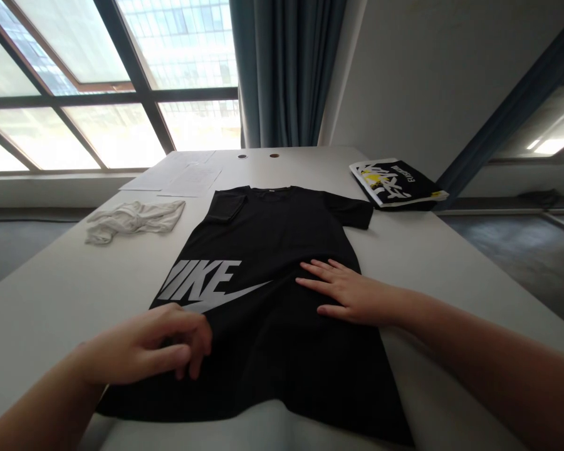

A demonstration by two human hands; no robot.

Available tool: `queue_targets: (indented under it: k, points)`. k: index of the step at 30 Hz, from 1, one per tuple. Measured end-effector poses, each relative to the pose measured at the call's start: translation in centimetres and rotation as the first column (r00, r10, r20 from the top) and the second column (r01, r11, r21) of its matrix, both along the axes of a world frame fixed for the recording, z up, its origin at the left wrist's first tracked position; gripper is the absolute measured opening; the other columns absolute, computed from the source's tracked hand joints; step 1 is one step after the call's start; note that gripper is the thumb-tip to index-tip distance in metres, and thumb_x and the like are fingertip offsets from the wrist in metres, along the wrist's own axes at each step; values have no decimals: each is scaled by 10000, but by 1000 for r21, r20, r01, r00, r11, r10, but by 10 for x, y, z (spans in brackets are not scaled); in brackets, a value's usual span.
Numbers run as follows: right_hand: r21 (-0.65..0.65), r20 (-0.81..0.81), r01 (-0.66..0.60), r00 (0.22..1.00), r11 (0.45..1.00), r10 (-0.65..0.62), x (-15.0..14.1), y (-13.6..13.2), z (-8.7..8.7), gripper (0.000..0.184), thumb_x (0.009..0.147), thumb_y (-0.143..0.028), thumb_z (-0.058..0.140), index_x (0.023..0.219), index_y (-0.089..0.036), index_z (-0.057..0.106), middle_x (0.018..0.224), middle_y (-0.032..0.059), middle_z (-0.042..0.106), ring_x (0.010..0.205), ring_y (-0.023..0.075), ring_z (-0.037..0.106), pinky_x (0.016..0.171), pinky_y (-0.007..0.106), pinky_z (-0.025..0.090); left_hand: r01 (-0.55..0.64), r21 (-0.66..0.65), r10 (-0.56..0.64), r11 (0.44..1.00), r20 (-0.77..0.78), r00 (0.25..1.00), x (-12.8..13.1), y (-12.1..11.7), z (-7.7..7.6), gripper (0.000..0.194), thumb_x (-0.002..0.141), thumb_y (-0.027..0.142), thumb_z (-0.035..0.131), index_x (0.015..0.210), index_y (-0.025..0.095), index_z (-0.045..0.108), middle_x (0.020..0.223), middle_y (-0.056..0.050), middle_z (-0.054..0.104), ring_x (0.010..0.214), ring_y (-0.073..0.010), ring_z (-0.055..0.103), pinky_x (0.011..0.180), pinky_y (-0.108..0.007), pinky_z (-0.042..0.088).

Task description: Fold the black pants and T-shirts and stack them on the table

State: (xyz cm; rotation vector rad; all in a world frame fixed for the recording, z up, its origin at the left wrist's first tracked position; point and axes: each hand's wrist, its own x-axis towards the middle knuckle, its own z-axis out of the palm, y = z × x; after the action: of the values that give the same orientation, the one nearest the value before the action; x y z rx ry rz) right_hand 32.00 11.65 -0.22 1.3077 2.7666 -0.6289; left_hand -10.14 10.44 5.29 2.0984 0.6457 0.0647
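Note:
A black T-shirt (282, 238) lies spread on the white table, its neckline away from me and its hem towards me. White Nike lettering and a swoosh (209, 279) mark its left side. My right hand (341, 291) rests on the right half of the shirt, fingers spread and palm down. Over the lower left of the shirt is my left hand (164, 344), its fingers loosely bent, the thumb apart and nothing seen in it. Soft wrinkles run across the cloth between the hands. The hem rises in a small wave at the middle.
A crumpled off-white cloth (134, 220) lies on the table (451, 269) at the left. Behind it are sheets of paper (188, 178). A folded black garment with white and yellow print (399, 181) sits at the back right. A blue curtain (284, 75) hangs beyond the far edge.

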Motion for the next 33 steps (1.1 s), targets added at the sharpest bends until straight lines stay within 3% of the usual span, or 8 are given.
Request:
queue_targets:
  k: [3,6,12,19,25,27,31,33]
  points:
    - [125,-73,-35,996,991,45,-5,-5,5,541,1013,-431,629,1523,-253,611,1678,148,433,1559,377,371,1281,607,269,-189,424,272,886,-145,951,11,8,-20,324,1056,461,503,1222,272,707,1153,-57,763,1012,-222,741,909,-326,604]
    - [200,-122,-49,990,979,74,-10,-12,1,535,1036,-428,596,1544,-262,584,1692,142,409,1575,368,340,1280,609,272,-166,611,308,774,-134,942,11,21,-44,450,1054,472,510,1458,306,620,1545,-87,578,1392,-289,582,1171,-445,486]
    - [124,-22,-49,998,991,52,3,-26,-21,652,1048,-505,568,1655,-353,389,1766,108,225,1612,416,216,1259,722,176,-86,715,330,693,-209,921,-1,32,-77,591,1079,519,477,1645,367,407,1760,-52,278,1616,-356,254,1296,-617,236]
    - [64,-44,-75,996,995,78,20,-38,-15,651,1048,-542,556,1651,-362,389,1772,72,208,1625,386,185,1287,675,137,-48,777,323,628,-204,924,3,20,-83,605,1090,527,439,1672,416,320,1773,-21,221,1619,-367,230,1284,-639,251]
    - [133,-216,48,976,990,-18,30,-28,-3,502,1049,-515,525,1474,-279,651,1576,103,575,1459,325,512,1226,511,376,-38,824,329,566,-184,926,2,3,-91,639,1089,515,448,1691,415,259,1767,-39,228,1599,-381,284,1256,-630,317]
    - [262,-278,316,929,912,-243,41,-7,1,424,1057,-467,474,1258,-232,763,1310,124,740,1235,302,663,1096,440,488,-36,838,325,544,-171,930,-1,-4,-92,641,1084,517,452,1689,413,266,1762,-42,249,1585,-384,319,1253,-617,327]
    - [420,-179,756,611,502,-771,76,61,6,386,1039,-454,484,1037,-197,772,978,134,780,948,311,717,855,401,526,-18,826,307,563,-188,933,-5,4,-81,622,1070,541,468,1667,431,332,1738,-40,330,1538,-373,418,1217,-565,388]
    - [405,-60,824,457,397,-888,94,97,8,428,1019,-530,526,1032,-179,771,981,159,779,966,332,719,831,403,518,-35,793,320,608,-205,925,-3,24,-69,575,1071,552,457,1632,433,411,1700,-43,414,1477,-348,506,1182,-527,429]
